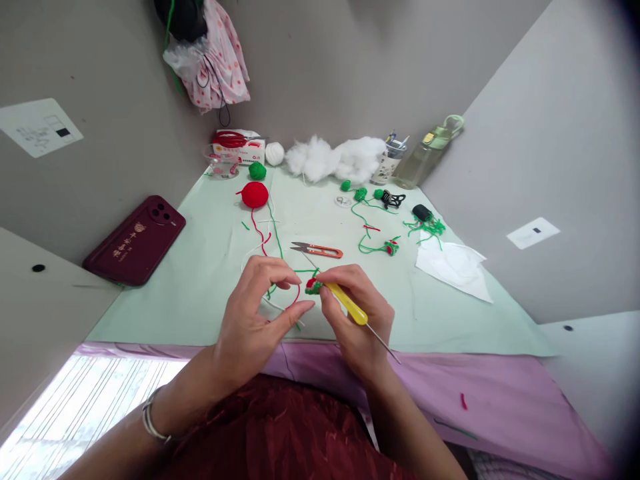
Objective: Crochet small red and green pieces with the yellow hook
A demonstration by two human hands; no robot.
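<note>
My right hand (357, 313) is closed on a crochet hook (354, 308) with a yellow handle. The hook's metal shaft slants down to the right, below the hand. At my right fingertips is a small red and green crocheted piece (313, 286), partly hidden by the fingers. My left hand (257, 313) is just left of it, thumb and forefinger apart. A red yarn strand (299, 293) curves between them; whether the other fingers hold it is hidden. Beyond my hands lie orange thread snips (323, 251), blades pointing left.
A red yarn ball (255, 195), a green ball (257, 171) and white stuffing (335, 160) are farther back. Green crocheted bits (361, 194) and white paper (453, 267) lie to the right. A bottle (423, 157) stands back right; a dark red phone (135, 240) is at left.
</note>
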